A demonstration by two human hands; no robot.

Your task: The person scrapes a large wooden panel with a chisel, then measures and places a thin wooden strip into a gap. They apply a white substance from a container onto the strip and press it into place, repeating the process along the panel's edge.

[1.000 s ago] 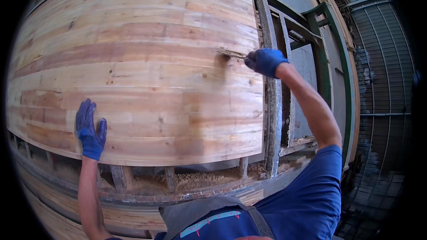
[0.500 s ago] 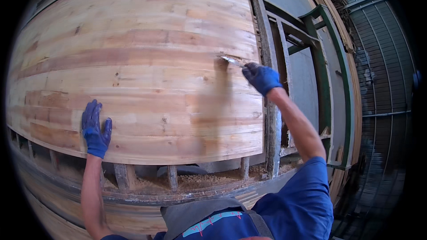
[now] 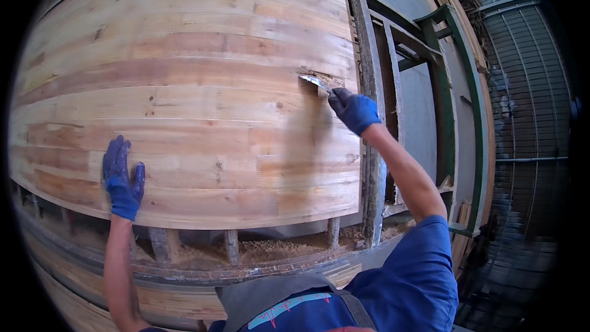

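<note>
A large pale panel of joined wood strips (image 3: 184, 92) lies before me. My right hand (image 3: 356, 110), in a blue glove with dark fingers, is closed round the handle of a putty knife (image 3: 314, 80). Its metal blade touches the panel near the right edge, beside a rough brownish patch (image 3: 329, 77) on the surface. My left hand (image 3: 125, 178), also gloved in blue, rests flat on the panel near its front left edge, fingers stretched out and holding nothing.
The panel lies on a worn frame with short uprights (image 3: 232, 247) and sawdust (image 3: 283, 250) below its front edge. To the right stand a rough beam (image 3: 372, 166) and a green metal frame (image 3: 452, 104). Stacked boards (image 3: 178, 304) lie nearest me; wire mesh (image 3: 522, 98) stands far right.
The putty knife in my right hand has shifted slightly, and more of the rough patch shows beside its blade. The view has moved a little; my left hand stays flat on the panel.
</note>
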